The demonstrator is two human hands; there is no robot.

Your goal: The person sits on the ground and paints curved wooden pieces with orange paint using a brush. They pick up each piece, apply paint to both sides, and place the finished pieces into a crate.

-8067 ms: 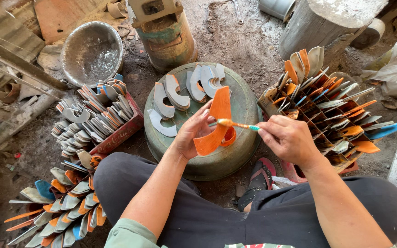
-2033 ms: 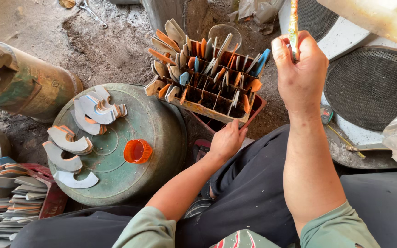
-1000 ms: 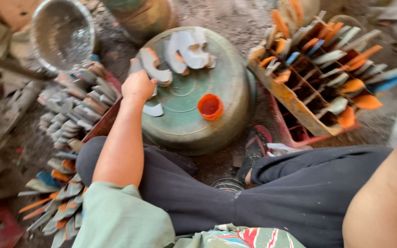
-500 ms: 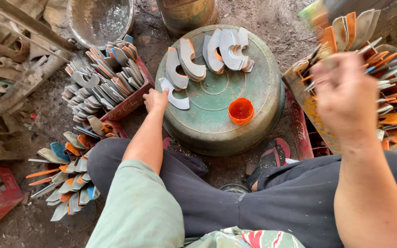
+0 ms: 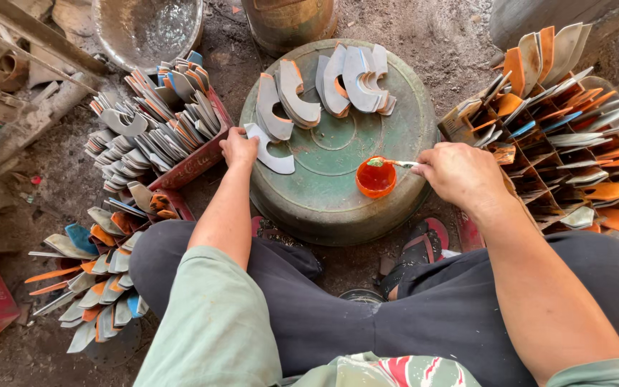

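A round green drum top (image 5: 338, 172) lies in front of me with several grey curved blades, some edged orange, along its far side. My left hand (image 5: 238, 147) grips the near end of a flat grey blade (image 5: 270, 152) lying on the drum's left edge. My right hand (image 5: 458, 173) holds a thin brush (image 5: 394, 163), its tip dipped into a small orange paint cup (image 5: 375, 178) on the drum's right side.
A red crate of unpainted grey blades (image 5: 155, 122) stands at the left. A divided crate of orange and blue painted blades (image 5: 567, 136) stands at the right. More blades (image 5: 94, 265) lie fanned by my left knee. A metal bowl (image 5: 146, 29) sits far left.
My right hand came down from the right crate and put the brush into the paint cup. My left hand has closed on the flat grey blade at the drum's left edge.
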